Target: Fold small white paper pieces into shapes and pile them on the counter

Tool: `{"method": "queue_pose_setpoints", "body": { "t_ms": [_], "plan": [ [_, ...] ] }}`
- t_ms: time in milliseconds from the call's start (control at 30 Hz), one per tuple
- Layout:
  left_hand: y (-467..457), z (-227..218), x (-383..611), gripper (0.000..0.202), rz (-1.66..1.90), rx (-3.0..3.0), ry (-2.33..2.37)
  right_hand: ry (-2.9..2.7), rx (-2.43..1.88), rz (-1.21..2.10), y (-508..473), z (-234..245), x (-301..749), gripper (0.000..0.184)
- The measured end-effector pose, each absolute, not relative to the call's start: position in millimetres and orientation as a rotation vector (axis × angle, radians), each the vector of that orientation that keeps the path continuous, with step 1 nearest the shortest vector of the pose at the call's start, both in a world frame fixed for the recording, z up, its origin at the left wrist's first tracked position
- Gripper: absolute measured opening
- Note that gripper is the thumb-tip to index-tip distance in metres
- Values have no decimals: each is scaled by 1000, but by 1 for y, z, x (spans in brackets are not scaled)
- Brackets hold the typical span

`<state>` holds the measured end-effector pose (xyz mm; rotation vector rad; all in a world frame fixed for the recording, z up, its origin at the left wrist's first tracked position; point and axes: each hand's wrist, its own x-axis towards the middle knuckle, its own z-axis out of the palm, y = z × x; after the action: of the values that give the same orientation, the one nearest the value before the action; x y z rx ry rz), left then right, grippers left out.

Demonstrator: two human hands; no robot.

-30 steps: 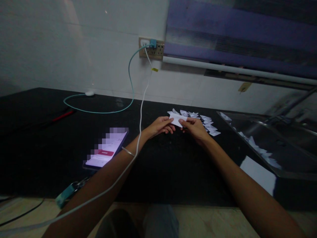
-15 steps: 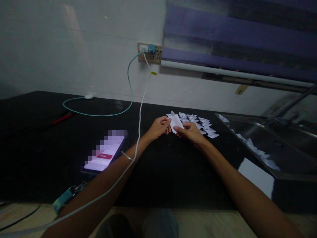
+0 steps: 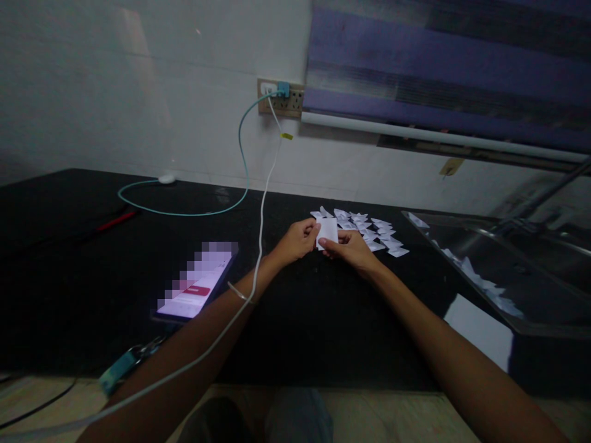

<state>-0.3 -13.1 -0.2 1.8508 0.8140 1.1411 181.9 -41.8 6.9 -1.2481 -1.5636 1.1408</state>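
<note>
the right hand (image 3: pixel 353 249) grips a small folded paper (image 3: pixel 327 229), thumb pressed on its lower face and fingers behind; the left hand (image 3: pixel 297 240) pinches its left edge with the thumb over curled fingers. this paper is held above the black counter (image 3: pixel 323 326), left of the sink (image 3: pixel 530 264), and i can make out no writing on it. between it and the sink, white folded pieces (image 3: pixel 383 229) lie in overlapping rows. just beside the sink's near left corner is a larger white sheet (image 3: pixel 480 332), its visible face plain. well left of the sink, a phone (image 3: pixel 194 301) is lit, partly pixelated; a red band crosses its screen, the lettering too small to read. a teal strap (image 3: pixel 117 372) lies nearer the counter's front edge, also well left of the sink. beyond and left of the sink, a white cable (image 3: pixel 261 227) drops from the wall socket (image 3: pixel 295 106), carrying a yellow tag (image 3: pixel 287 136) whose print is illegible.
</note>
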Motion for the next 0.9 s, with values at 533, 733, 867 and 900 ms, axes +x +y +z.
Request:
{"method": "queue_pose_setpoints", "body": {
  "t_ms": [533,733,867,900],
  "plan": [
    [-14,-3,-4,34,1199,2090,927,-1496,-1136,1087,-43,4,174,33],
    [-15,-2,-4,35,1184,2067,888,-1423,-1117,1102,-47,6,166,34],
    [-15,-2,-5,33,1167,2084,933,-1398,-1090,1083,-48,4,162,37],
    [-15,-2,-5,33,1153,2090,952,-1391,-1090,1079,-48,3,161,38]
  ]
}}
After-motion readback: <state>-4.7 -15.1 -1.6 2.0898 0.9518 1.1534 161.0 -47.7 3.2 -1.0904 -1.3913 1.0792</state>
